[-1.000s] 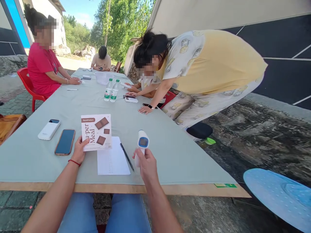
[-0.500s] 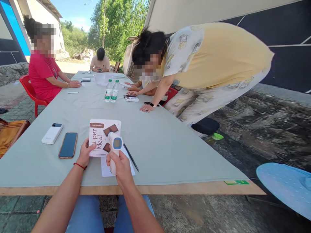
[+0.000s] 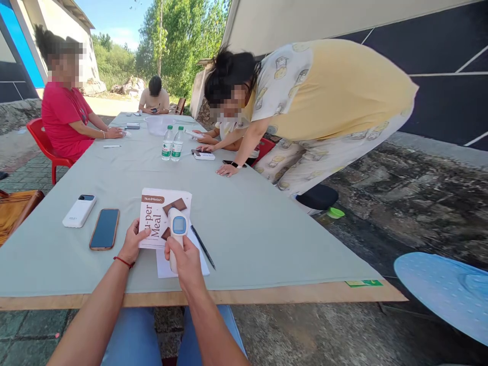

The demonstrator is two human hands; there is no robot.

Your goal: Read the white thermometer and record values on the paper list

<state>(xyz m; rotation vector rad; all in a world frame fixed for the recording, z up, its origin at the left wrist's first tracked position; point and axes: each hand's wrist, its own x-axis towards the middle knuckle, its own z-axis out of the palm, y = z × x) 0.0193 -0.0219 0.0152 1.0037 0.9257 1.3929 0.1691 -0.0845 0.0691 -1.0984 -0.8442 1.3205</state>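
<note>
My left hand (image 3: pixel 132 241) grips the lower left edge of a white and brown box (image 3: pixel 150 211) printed "NutriMotion" and "Meal", holding it upright with its front toward me. In my right hand (image 3: pixel 185 259) is a white infrared thermometer (image 3: pixel 176 216) with a blue-rimmed screen. It is held in front of the box's right side and covers part of the chocolate picture. White paper (image 3: pixel 163 267) lies on the table under my hands, partly hidden by them. A black pen (image 3: pixel 203 247) rests at the paper's right edge.
A phone (image 3: pixel 104 229) and a white power bank (image 3: pixel 80 211) lie on the cloth-covered table (image 3: pixel 267 244) to my left. Two water bottles (image 3: pixel 177 145) stand farther back near a clear basin (image 3: pixel 154 125). A person in yellow (image 3: pixel 343 91) leans over the right edge; others sit around.
My right hand has tilted the thermometer slightly and drawn it a little lower against the box. The screen looks lighter. The whole view has shifted a little.
</note>
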